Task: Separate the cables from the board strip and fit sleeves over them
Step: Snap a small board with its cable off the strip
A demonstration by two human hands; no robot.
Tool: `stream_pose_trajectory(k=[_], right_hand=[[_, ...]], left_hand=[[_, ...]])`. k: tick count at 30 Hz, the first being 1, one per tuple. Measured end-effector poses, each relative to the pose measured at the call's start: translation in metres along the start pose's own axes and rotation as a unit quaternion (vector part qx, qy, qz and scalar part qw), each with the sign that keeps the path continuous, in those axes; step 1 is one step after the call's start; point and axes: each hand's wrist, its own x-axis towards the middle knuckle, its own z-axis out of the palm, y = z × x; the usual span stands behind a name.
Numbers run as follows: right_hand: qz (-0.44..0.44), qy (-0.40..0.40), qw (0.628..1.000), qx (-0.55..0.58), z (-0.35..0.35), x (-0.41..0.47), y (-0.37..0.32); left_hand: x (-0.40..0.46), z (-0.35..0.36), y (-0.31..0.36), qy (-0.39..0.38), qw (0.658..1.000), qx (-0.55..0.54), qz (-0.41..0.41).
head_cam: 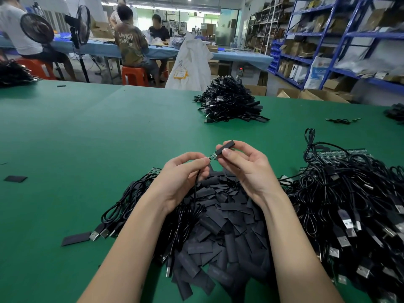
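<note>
Mid-batch, by the look of it: the left hand [183, 171] pinches a cable [195, 193] by its little board end while the right hand [244, 165] pinches a sleeve [226, 147] half over it, dead centre. A finished-looking heap [229, 101] sits at 12 o'clock — but the big tangle [349, 204] at 3 o'clock and the loose sleeves [218, 226] at 6 say plenty's left.

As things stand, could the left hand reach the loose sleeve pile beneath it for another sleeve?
Probably not yet: the left hand pinches the cable at its small board, hovering right above the sleeve pile. Nothing blocks the way; it is just occupied.
</note>
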Motion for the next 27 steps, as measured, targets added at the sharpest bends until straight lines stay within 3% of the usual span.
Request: stream_pose_trajectory(k=[9, 12, 15, 19, 27], right_hand=[[0.071, -0.083, 0.994, 0.003, -0.01, -0.006, -0.004], [0.059, -0.067, 0.996, -0.01, -0.005, -0.004, -0.002], [0.05, -0.033, 0.998, -0.012, -0.003, -0.002, 0.001], [0.05, -0.003, 0.999, -0.003, -0.004, 0.001, 0.004], [0.067, 0.015, 0.998, 0.013, -0.003, 0.001, 0.002]], left_hand=[[-0.002, 0.0, 0.003, -0.034, 0.999, -0.002, -0.039], [-0.003, 0.002, 0.002, -0.028, 0.999, -0.013, -0.022], [-0.004, 0.001, 0.003, -0.013, 0.997, 0.077, 0.025], [-0.006, -0.004, 0.005, 0.014, 0.965, 0.247, 0.083], [-0.005, 0.002, 0.0, 0.039, 0.935, 0.305, 0.178]])
